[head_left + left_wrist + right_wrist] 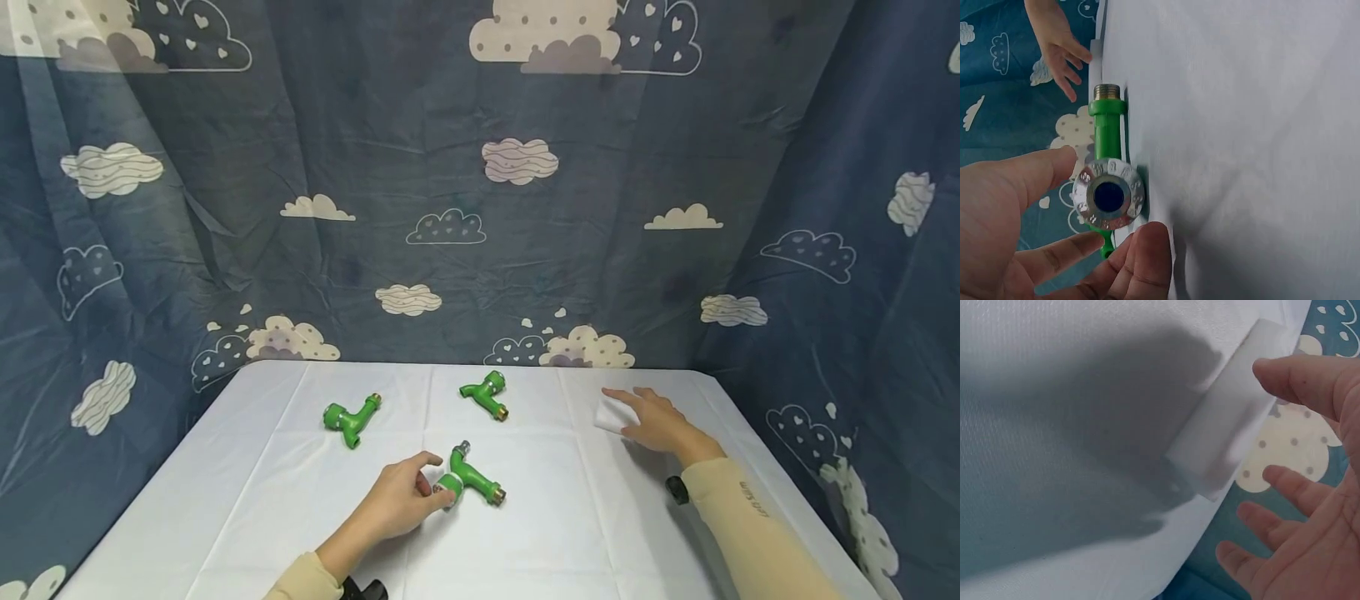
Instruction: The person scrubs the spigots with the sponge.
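A green tap (474,479) with a brass threaded end lies near the middle of the white table. My left hand (403,497) is at its round knob, thumb and fingers spread on either side. In the left wrist view, the tap's silver-rimmed round end (1109,195) faces the camera, and the fingers are not closed round it. At the right, my right hand (660,423) hovers beside a white rectangular block (613,414). The right wrist view has the thumb over the white block (1229,412) and the other fingers spread apart; whether the thumb touches cannot be told.
Another green tap (352,419) lies at the back left of the white table (300,517). A third green tap (486,396) lies at the back middle. Dark blue cloth (375,125) with printed clouds hangs behind the table and along its sides.
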{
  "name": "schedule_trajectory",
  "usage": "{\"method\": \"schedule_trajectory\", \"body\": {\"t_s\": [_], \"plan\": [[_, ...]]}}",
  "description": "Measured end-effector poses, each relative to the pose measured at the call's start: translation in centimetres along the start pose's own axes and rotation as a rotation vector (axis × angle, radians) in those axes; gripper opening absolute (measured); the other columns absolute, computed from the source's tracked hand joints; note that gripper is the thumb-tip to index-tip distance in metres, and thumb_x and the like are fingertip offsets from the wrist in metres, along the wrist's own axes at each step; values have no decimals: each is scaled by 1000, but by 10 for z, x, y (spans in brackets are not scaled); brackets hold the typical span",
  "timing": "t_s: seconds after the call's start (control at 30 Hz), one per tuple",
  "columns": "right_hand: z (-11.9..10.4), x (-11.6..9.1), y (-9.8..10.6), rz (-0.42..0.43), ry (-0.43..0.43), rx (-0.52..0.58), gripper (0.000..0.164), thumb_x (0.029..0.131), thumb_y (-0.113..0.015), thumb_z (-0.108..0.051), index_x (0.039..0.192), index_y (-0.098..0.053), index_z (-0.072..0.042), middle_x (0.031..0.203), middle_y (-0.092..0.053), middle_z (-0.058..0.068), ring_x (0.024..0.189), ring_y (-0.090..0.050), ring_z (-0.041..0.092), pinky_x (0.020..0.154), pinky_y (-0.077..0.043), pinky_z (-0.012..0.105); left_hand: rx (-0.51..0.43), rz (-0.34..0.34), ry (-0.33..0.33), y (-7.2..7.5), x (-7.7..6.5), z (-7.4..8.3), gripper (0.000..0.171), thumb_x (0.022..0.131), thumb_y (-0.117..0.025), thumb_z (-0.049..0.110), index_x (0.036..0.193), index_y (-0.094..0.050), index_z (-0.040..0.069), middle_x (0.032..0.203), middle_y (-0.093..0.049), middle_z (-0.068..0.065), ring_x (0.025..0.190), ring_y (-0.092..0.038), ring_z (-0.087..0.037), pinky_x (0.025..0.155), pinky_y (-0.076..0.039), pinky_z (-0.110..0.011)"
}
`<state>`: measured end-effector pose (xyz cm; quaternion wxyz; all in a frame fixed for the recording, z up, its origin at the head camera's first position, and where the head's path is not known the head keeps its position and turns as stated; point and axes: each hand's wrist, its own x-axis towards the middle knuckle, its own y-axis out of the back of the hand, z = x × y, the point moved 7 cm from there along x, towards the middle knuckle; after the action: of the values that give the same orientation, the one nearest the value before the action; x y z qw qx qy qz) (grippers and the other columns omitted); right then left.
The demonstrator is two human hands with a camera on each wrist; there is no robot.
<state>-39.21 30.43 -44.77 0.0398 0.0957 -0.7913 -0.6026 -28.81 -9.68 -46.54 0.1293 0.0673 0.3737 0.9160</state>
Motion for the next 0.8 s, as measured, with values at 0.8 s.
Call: {"method": "schedule_trajectory", "body": {"t_s": [0.8], "plan": [[3, 3, -12, 11, -3, -32, 66, 94, -69, -2, 156, -54, -17, 119, -53, 30, 101, -52, 41, 91, -56, 67, -130, -2, 74, -8, 8, -6, 44, 93, -83, 31, 121, -77, -2, 77, -65, 1, 57, -62, -9, 52, -50, -26]]}}
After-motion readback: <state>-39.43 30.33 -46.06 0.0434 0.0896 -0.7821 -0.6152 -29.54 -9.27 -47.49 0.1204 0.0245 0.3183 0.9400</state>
